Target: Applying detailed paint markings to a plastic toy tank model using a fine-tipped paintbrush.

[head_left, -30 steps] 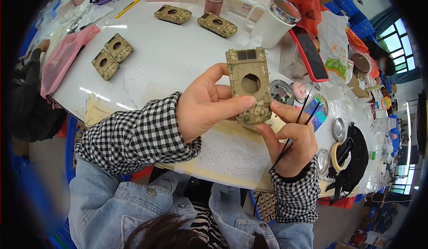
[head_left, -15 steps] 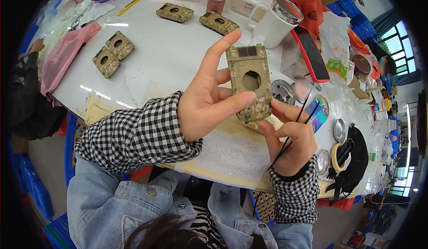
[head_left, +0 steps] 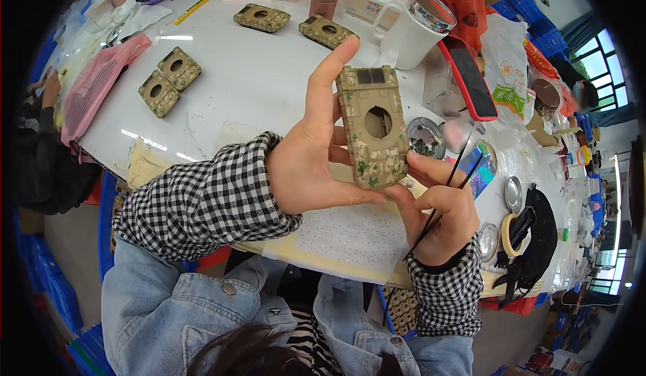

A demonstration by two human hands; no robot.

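A camouflage-painted model tank hull (head_left: pixel 367 110) with a round hole in its top is held up over the table between both hands. My left hand (head_left: pixel 303 154) supports it from the left. Its index finger points up, other fingers pass behind the hull, and the thumb lies by the lower edge. My right hand (head_left: pixel 441 208) pinches the hull's lower right corner between thumb and finger. Black tweezers (head_left: pixel 432 224) are also held in that hand, their arms slanting up right. Under the hands lies a white sheet (head_left: pixel 343 241) dotted with small specks.
Two hulls (head_left: pixel 262 18) lie at the back and two more (head_left: pixel 160 93) at the left. A white mug (head_left: pixel 410 39), a red-cased phone (head_left: pixel 468 80), a round tin (head_left: pixel 426 137) and a tape roll (head_left: pixel 515 236) stand or lie right. A pink mesh bag (head_left: pixel 101 86) is far left.
My left thumb has slid off the hull's top face to its lower edge. The hull has shifted slightly left and turned a little. The right hand keeps nearly the same place.
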